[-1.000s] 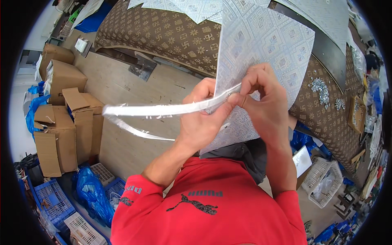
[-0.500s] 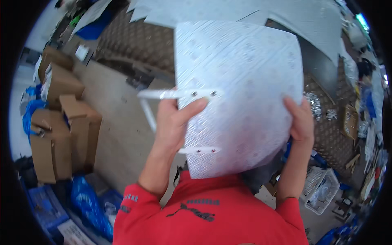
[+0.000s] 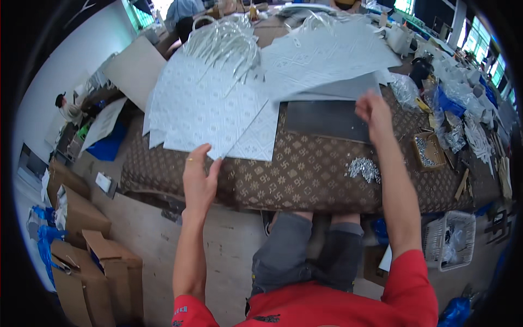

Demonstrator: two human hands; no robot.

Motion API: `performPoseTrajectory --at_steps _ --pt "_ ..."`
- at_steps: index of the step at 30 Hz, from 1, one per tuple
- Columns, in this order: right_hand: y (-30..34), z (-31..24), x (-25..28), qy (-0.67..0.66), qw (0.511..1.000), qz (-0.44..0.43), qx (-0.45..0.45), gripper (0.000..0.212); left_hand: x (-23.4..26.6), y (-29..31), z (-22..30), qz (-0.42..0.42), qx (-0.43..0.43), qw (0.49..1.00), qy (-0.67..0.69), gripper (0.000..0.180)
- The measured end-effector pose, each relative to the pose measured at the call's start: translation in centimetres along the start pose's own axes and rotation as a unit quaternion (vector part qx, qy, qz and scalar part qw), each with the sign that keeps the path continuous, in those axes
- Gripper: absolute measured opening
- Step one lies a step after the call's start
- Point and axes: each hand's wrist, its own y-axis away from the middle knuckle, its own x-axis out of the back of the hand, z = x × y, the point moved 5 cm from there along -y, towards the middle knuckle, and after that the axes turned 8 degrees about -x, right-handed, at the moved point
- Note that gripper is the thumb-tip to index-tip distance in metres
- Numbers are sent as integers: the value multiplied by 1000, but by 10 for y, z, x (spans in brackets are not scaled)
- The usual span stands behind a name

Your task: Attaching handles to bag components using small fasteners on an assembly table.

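My left hand (image 3: 199, 175) is at the front edge of the left stack of white patterned sheets (image 3: 196, 106), its thumb and fingers apart, with nothing held. White looped handles (image 3: 226, 46) are bunched along the far side of that stack. My right hand (image 3: 375, 115) is raised over a dark flat board (image 3: 327, 120), by the near edge of the right pile of silvery white sheets (image 3: 327, 57). Its fingers are bent and smeared, so whether they grip anything does not show. A heap of small shiny metal pieces (image 3: 363, 170) lies below the right hand.
A brown patterned cloth (image 3: 256, 185) covers the table. To the right are a small box of metal pieces (image 3: 427, 151), plastic bags (image 3: 404, 91) and a white basket (image 3: 449, 240). Cardboard boxes (image 3: 98, 278) stand on the floor at left. A person (image 3: 184, 10) is at the far side.
The handled sheet I held up in both hands has left them. My hands have moved apart and forward over the table, and the view has tilted up to show both stacks.
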Motion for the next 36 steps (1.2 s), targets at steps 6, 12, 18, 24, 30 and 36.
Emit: performPoseTrajectory --at_steps 6,12,18,24,30,36 --pt "163 67 -24 89 985 -142 -46 14 -60 -34 -62 -53 -125 973 -189 46" --pt "219 87 -20 67 967 -225 -101 16 -79 -51 -67 -233 -70 949 -203 32" --pt "234 94 -22 95 939 -298 -143 23 -11 -56 -31 -65 -123 962 -235 16" --pt "234 63 -56 -44 961 -247 -119 35 -25 43 128 -116 -270 952 -83 20" --pt "217 83 -27 139 969 -201 -20 41 -77 117 161 -328 -151 902 239 42" --pt "242 5 11 258 918 -297 49 39 9 67 57 6 -40 987 -157 71"
